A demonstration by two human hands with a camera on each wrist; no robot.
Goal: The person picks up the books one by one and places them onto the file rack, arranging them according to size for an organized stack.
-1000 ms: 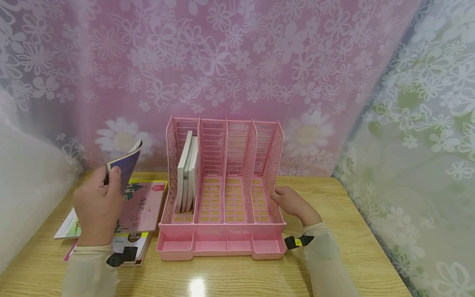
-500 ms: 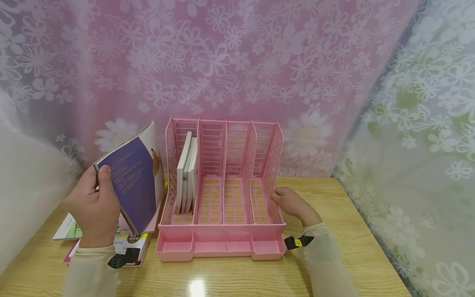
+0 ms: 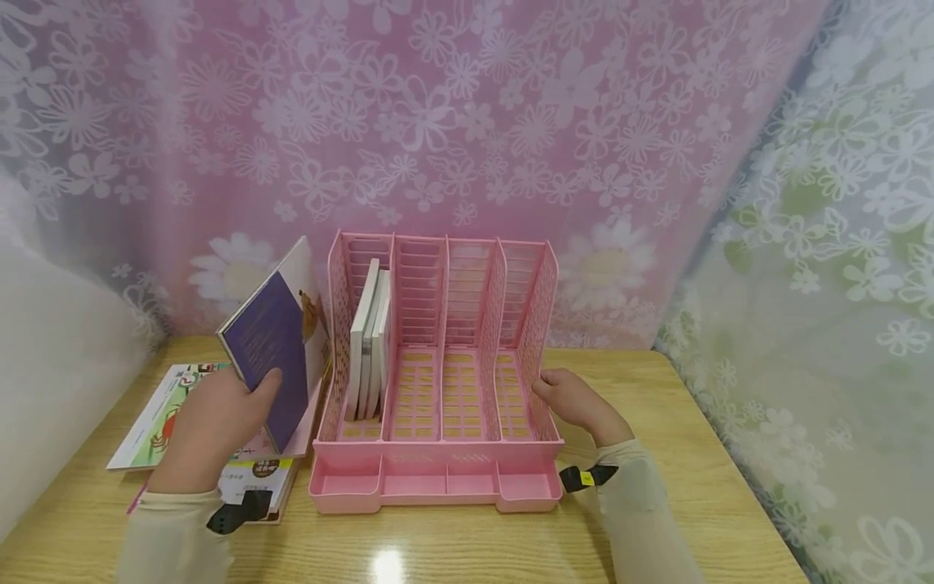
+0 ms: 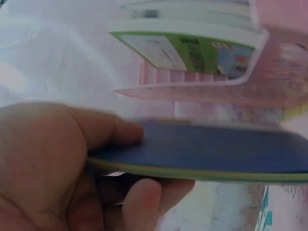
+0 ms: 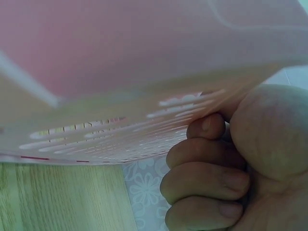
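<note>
My left hand [image 3: 207,422] pinches a thin book [image 3: 264,337] with a purple-blue cover, thumb on the cover and fingers behind. The book stands upright and tilted, just left of the pink desktop file rack [image 3: 438,453]. In the left wrist view the same book [image 4: 216,147] lies edge-on between thumb and fingers. My right hand [image 3: 576,399] grips the rack's right side wall; in the right wrist view its fingers curl beside the slotted wall [image 5: 120,137]. Several white-edged books [image 3: 366,349] stand leaning in the rack's leftmost compartment.
Below the held book and my left hand lies a pile of books, including one with a red crab [image 3: 164,434] on its cover and a white one [image 3: 251,485] at the front. Small trays line the rack's front. A floral curtain [image 3: 452,122] hangs behind the wooden table [image 3: 657,389].
The left hand has lifted the book off the pile and turned its cover into view. Its grip has since moved right and lower on the book. The right hand stays put.
</note>
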